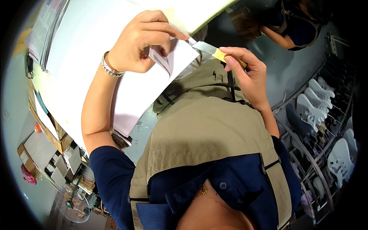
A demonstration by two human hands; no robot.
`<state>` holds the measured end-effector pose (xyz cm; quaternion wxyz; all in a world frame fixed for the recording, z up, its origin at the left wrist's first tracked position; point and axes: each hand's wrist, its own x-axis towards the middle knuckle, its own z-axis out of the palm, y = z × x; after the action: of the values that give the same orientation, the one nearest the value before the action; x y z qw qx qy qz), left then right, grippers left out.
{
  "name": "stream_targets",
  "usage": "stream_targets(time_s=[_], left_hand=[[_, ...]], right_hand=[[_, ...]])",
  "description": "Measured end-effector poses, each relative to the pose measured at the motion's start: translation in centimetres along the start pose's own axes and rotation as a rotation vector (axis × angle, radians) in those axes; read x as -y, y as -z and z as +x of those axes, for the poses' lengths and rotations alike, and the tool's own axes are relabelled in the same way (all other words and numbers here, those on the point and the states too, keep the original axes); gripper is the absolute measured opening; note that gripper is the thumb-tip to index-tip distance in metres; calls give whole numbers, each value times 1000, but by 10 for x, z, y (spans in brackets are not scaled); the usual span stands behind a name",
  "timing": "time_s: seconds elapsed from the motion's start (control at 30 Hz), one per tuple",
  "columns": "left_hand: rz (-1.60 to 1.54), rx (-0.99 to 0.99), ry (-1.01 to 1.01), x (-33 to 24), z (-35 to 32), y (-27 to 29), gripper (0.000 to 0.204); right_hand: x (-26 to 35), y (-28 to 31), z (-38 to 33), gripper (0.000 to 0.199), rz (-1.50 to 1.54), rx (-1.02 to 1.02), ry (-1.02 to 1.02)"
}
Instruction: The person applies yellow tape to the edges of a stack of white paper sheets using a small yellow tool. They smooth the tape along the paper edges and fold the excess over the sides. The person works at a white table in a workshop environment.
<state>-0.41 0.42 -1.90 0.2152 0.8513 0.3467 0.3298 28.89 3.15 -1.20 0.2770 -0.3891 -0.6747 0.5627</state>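
My left hand [147,42], with a bracelet at the wrist, is closed on the raised, folded edge of a white sheet of paper [168,61]. Its index finger reaches out to the sheet's corner, close to a blade tip. In my right hand [247,71] is a flat-bladed knife [207,48] with a yellow-wrapped handle, gripped between thumb and fingers. The blade points left, toward the paper's corner; whether it touches the paper, I cannot tell. Under the sheet lies a paper stack [132,101] along the edge of the white table [92,30].
Printed sheets [48,32] are piled at the far left. A co-worker's arm [278,37] shows at the upper right. To my right stands a rack [320,184] of white guitar bodies [308,110]. A fan [71,205] and cardboard boxes [57,134] are at lower left.
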Motion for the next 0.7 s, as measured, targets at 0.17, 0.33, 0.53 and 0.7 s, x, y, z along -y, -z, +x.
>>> stream_targets(time_s=[0.17,0.33,0.53,0.7], left_hand=[[-11,10,19,-1,-1,1,18],[0,2,-3,0,-1,0,17],[-14,-1,9,-3,-1,3,17],[14,16,17,-5,-1,4,18]], right_hand=[[-1,0,0,18,1,13,2],[3,-1,-2,19,-22,41,32],[2,-3,-2,20,-17,50,74],[5,-4,-1,21,-43,37,48]])
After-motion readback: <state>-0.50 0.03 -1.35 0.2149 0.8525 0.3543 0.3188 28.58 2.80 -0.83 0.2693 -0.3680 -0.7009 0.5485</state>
